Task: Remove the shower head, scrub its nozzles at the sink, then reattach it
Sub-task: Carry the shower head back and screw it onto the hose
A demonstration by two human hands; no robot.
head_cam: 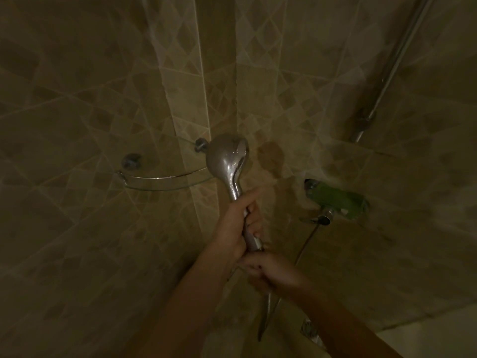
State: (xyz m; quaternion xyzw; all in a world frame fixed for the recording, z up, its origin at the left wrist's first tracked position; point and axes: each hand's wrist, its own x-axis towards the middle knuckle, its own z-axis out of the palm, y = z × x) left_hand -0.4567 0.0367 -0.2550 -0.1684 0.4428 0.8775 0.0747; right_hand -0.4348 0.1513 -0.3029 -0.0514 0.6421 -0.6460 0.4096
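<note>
A chrome shower head [227,157] stands upright in the dim shower corner, its round back toward me and its nozzles hidden. My left hand [238,223] grips its handle around the middle. Just below, my right hand [268,273] is curled round the bottom end of the handle where the metal hose [268,313] joins it. The hose hangs down from my right hand and another stretch of it runs up to the wall tap.
A glass corner shelf [160,183] with a chrome rail is fixed to the tiled wall on the left. A wall tap [333,200] with a green body sits on the right. A chrome riser rail [387,73] runs up the right wall.
</note>
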